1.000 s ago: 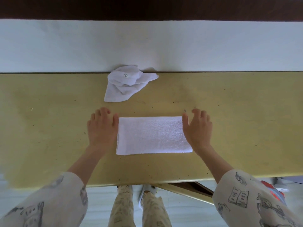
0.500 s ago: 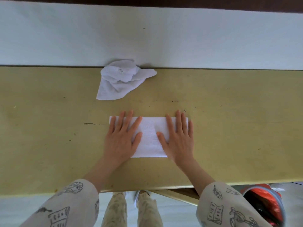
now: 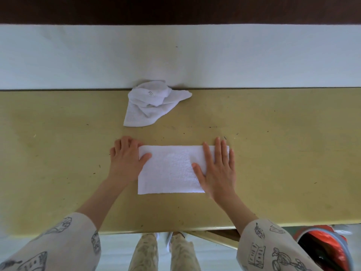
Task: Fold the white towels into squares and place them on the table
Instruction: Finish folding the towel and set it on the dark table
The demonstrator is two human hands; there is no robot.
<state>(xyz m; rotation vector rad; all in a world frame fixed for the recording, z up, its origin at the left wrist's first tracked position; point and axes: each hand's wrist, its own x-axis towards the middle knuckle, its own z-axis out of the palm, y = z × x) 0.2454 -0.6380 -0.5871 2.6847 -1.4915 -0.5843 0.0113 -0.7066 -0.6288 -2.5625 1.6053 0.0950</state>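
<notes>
Yellow table (image 3: 273, 153) against a white wall. On it, a half-folded white towel (image 3: 172, 171); left hand (image 3: 127, 159) pinches its left edge, right hand (image 3: 218, 169) presses flat, fingers straight. A crumpled towel (image 3: 150, 104) waits beyond. Uneven lifting could skew the fold.

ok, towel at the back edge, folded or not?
Not folded. The back towel lies crumpled in a bunched heap on the table, one corner trailing right.
</notes>
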